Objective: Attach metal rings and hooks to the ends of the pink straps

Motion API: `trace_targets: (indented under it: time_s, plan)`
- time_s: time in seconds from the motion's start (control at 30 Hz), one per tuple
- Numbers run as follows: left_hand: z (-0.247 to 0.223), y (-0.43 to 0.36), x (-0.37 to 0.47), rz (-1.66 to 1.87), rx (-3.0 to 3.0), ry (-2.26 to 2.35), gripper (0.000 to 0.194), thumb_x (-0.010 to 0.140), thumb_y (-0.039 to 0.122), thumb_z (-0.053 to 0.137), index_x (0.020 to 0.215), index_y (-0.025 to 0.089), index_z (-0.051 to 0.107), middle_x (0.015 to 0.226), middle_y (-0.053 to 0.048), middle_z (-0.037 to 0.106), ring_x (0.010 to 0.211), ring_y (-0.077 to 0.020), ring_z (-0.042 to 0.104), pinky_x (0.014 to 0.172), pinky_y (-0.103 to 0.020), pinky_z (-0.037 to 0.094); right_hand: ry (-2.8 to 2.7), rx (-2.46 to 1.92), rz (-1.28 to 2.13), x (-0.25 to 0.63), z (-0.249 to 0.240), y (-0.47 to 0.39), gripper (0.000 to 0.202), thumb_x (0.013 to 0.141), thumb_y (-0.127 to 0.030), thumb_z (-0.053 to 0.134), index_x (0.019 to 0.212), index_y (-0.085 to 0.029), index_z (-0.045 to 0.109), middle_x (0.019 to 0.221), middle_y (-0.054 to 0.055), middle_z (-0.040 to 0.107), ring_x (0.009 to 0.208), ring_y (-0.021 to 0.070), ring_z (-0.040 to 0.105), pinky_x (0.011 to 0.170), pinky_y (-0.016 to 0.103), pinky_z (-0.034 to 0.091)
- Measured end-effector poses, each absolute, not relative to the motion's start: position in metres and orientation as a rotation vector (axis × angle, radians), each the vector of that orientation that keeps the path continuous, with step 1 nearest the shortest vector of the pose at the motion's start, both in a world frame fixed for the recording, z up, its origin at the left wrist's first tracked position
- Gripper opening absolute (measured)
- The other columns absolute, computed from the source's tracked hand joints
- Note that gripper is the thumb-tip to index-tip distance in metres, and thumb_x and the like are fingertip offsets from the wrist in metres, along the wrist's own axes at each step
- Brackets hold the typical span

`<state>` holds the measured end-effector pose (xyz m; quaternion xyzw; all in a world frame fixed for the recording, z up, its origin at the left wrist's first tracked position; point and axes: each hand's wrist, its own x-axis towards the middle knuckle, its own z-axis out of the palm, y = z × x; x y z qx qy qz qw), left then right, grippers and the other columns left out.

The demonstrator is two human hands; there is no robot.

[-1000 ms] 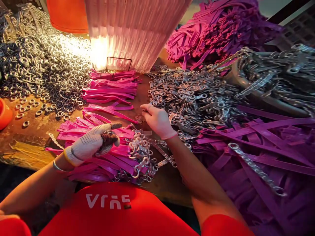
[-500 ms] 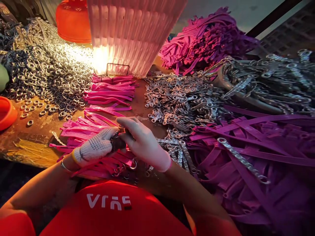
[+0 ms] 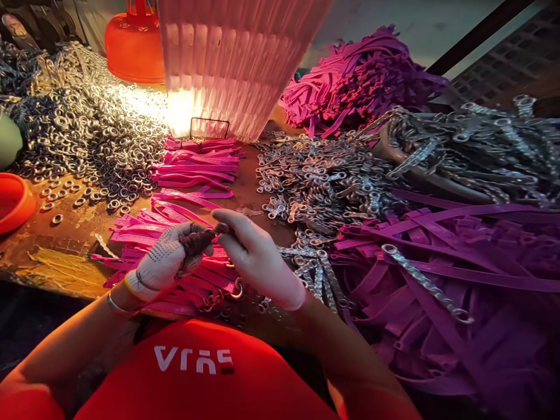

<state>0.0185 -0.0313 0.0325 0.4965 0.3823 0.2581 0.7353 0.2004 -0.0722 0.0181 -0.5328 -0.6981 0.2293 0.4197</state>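
Note:
My left hand [image 3: 164, 259], in a white glove with dark grip dots, is closed around a dark, thick, ridged piece like a wrapped handle [image 3: 198, 244]. The narrow end of this piece points right, toward my right hand [image 3: 258, 256]. That hand wears a plain pale glove, its thumb and index finger pinched together at the narrow end; whatever sits between them is too small and dark to name. Beneath both hands lies a bundle of pink straps [image 3: 144, 224], with a metal ring [image 3: 237, 288] at the near ends.
Metal rings [image 3: 91, 128] are heaped at left under a red lamp [image 3: 135, 46]. A ribbed translucent sheet [image 3: 236, 64] stands behind the straps. Twisted metal links [image 3: 324, 175] pile up on the right, near purple straps [image 3: 437, 251]. A red bowl [image 3: 15, 204] sits far left.
My left hand has turned and drawn slightly left, showing more of the dark handle-like piece. My right hand stays almost in place, thumb and finger still together. The view has shifted slightly.

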Motion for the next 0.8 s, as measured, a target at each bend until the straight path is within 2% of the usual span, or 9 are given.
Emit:
trace_targets:
  time_s: [0.1,0.17,0.27,0.4,0.53,0.6,0.67,0.8]
  plan:
    - [0.032,-0.027,0.015,0.429,1.078,0.8,0.024,0.093,0.037,0.058,0.081,0.016,0.057,0.059,0.004,0.048,0.04,-0.0047,0.028,0.036,-0.019,0.019,-1.882,-1.269,0.542,0.207,0.015,-0.069,0.046,0.096,-0.016,0.044,0.142,-0.017,0.047,0.129,0.014,0.062,0.117,0.0201,0.059,0.101,0.037,0.049]
    - [0.03,-0.024,0.013,0.379,1.107,0.81,0.02,0.092,0.035,0.056,0.082,0.017,0.056,0.06,0.003,0.05,0.04,-0.0046,0.029,0.036,-0.019,0.02,-2.03,-1.177,0.567,0.21,0.014,-0.066,0.044,0.095,-0.013,0.044,0.139,-0.015,0.048,0.128,0.015,0.061,0.118,0.0206,0.057,0.099,0.036,0.049]
    - [0.026,-0.023,0.012,0.31,1.2,0.851,0.023,0.092,0.036,0.053,0.082,0.016,0.058,0.059,0.003,0.049,0.04,-0.0053,0.032,0.037,-0.019,0.022,-2.212,-1.182,0.551,0.21,0.016,-0.066,0.034,0.097,-0.013,0.044,0.128,-0.017,0.057,0.113,0.011,0.066,0.101,0.0192,0.061,0.085,0.031,0.048]
    - [0.023,-0.026,0.011,0.339,1.289,0.915,0.032,0.094,0.044,0.056,0.078,0.016,0.058,0.058,0.003,0.049,0.045,-0.0068,0.036,0.041,-0.02,0.025,-2.341,-1.428,0.273,0.207,0.024,-0.071,0.025,0.099,-0.025,0.045,0.097,-0.017,0.069,0.082,0.005,0.065,0.071,0.0163,0.055,0.065,0.029,0.033]
    - [0.028,-0.027,0.011,0.41,1.49,0.894,0.028,0.093,0.04,0.059,0.081,0.015,0.062,0.069,-0.001,0.061,0.061,-0.01,0.049,0.056,-0.021,0.038,-2.342,-1.543,0.154,0.204,0.03,-0.07,0.022,0.089,-0.021,0.05,0.073,-0.018,0.066,0.068,0.002,0.06,0.06,0.0141,0.047,0.06,0.032,0.022]
    - [0.029,-0.025,0.01,0.453,1.707,0.929,0.019,0.091,0.031,0.06,0.082,0.014,0.063,0.074,-0.002,0.064,0.067,-0.0113,0.052,0.063,-0.022,0.04,-2.32,-1.549,0.191,0.202,0.03,-0.065,0.019,0.084,-0.019,0.051,0.074,-0.019,0.067,0.069,0.002,0.061,0.062,0.0141,0.048,0.06,0.031,0.023]
    - [0.029,-0.023,0.01,0.521,1.847,0.997,0.011,0.087,0.023,0.061,0.08,0.015,0.062,0.075,-0.002,0.063,0.069,-0.0117,0.051,0.063,-0.022,0.039,-2.292,-1.531,0.253,0.198,0.028,-0.06,0.02,0.083,-0.016,0.049,0.079,-0.019,0.069,0.075,0.003,0.063,0.067,0.0142,0.053,0.062,0.03,0.027]
    - [0.023,-0.019,0.008,0.565,1.446,1.016,0.02,0.089,0.029,0.056,0.073,0.017,0.054,0.059,0.002,0.05,0.05,-0.009,0.041,0.045,-0.02,0.032,-2.302,-1.643,0.246,0.182,0.028,-0.055,0.022,0.089,-0.02,0.047,0.084,-0.018,0.069,0.08,0.006,0.067,0.069,0.0162,0.057,0.062,0.03,0.028]
